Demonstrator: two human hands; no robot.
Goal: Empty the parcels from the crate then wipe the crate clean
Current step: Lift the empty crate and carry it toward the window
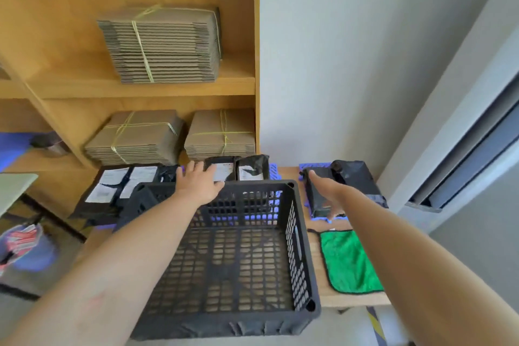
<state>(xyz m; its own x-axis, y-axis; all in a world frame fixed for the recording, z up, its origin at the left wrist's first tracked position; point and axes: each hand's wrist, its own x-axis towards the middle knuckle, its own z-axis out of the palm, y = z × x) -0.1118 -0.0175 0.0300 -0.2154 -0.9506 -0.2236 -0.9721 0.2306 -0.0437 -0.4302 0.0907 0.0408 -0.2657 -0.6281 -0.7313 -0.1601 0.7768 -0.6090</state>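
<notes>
A black slatted crate (300, 236) stands on the wooden table with nothing inside it. Behind it, black parcels with white labels (118, 185) lie at the back left, and two more parcels (250, 170) stand behind the far rim. My left hand (199, 182) reaches over the far rim with straight fingers, touching a labelled parcel. A larger black parcel (356, 177) lies on a purple tray (309, 167) to the right. My right hand (328, 191) rests on this parcel's left side, fingers relaxed. A green cloth (351, 261) lies flat right of the crate.
Wooden shelves (140, 87) behind the table hold tied bundles of flat cardboard (160, 45). A grey wall and window frame (463, 163) lie to the right. A bin with red and white wrappers (22, 244) sits on the floor at left.
</notes>
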